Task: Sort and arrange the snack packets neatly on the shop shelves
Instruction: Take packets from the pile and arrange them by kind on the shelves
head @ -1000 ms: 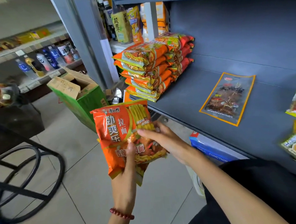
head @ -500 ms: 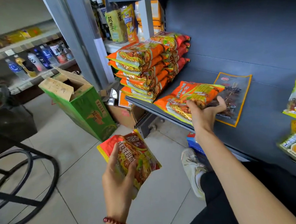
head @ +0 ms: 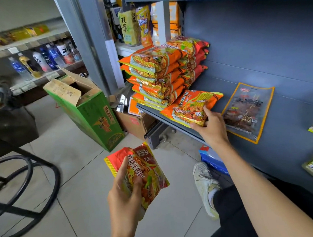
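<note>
1. Orange packet flat on the grey shelf, at its near edge, just right of the stack of like packets and seemingly touching the stack's foot.
2. Long axis roughly from the shelf's near edge toward the back wall, close to the stack's own line but a little skewed, with the far end swung right.
3. Right hand at the packet's near-right corner, fingers curled over the top face and thumb at the near edge: pinching it, not let go. So the packet lies far and left of that hand, and the stack farther left again and higher.
4. Probably mid-placement. Everything turns on that left-and-up offset. Topping the stack calls for a lift over its near-right side. Starting a fresh pile beside it calls only for squaring the packet to the stack and releasing. Cannot tell which is meant.
5. Second packet held in the left hand, thumb across the printed face and fingers behind. Low over the tiled floor, well apart from the shelf, near and left of it, long axis slanted. Right hand clearly the nearer to the shelf. Likely a hand-over to it, or a long reach up and right.
6. Farther out: a dark packet flat on the shelf just right of the right hand, apart from the orange one, and an open green carton on the floor to the left.
</note>
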